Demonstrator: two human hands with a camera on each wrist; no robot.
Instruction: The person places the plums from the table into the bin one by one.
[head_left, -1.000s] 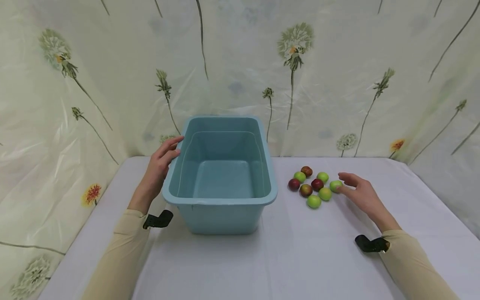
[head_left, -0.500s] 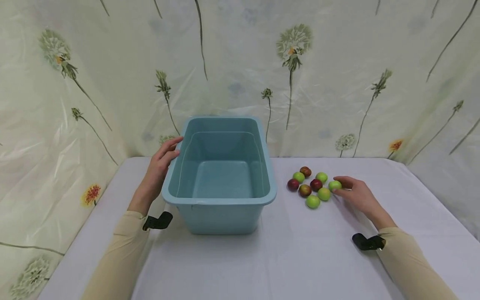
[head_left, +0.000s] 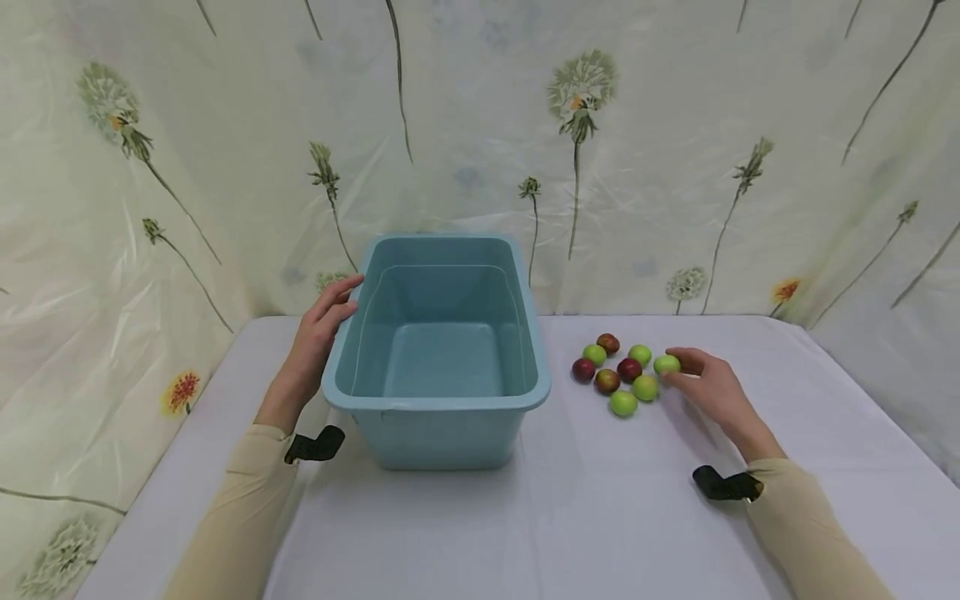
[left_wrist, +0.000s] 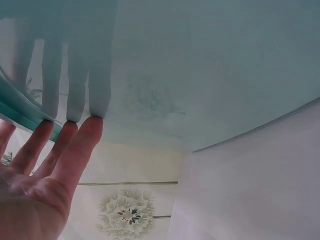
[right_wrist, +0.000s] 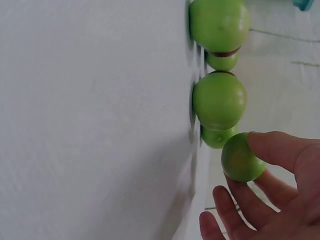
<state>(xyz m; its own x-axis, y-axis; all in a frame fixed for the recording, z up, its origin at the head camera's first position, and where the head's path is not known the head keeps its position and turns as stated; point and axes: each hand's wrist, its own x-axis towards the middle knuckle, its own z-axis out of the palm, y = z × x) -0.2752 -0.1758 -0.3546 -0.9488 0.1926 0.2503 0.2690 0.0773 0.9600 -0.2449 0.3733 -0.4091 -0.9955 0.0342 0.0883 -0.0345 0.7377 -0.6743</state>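
A pale blue plastic tub (head_left: 438,437) stands on the white-covered table, its inside bare. At its left wall is my left hand (head_left: 313,333); the extended fingertips (left_wrist: 92,125) touch the outside just below the rim. My right hand (head_left: 712,383) pinches a small round green fruit (right_wrist: 243,157) between thumb and fingers. In the right wrist view that fruit hangs off the tabletop, beside the others. Close to its left lies a loose group of small apple-like fruits, including a green fruit (head_left: 645,387), a dark red fruit (head_left: 629,369) and a reddish-brown fruit (head_left: 607,382).
The fruit group lies to the right of the tub, toward the table's back edge. Behind the table (head_left: 600,517) hangs a dandelion-print curtain (head_left: 465,108), which also covers the left and right sides. Each wrist wears a black camera mount (head_left: 726,483).
My right hand has closed its fingers on the green fruit at the group's right end and raised it slightly. My left hand has stayed at the tub's wall.
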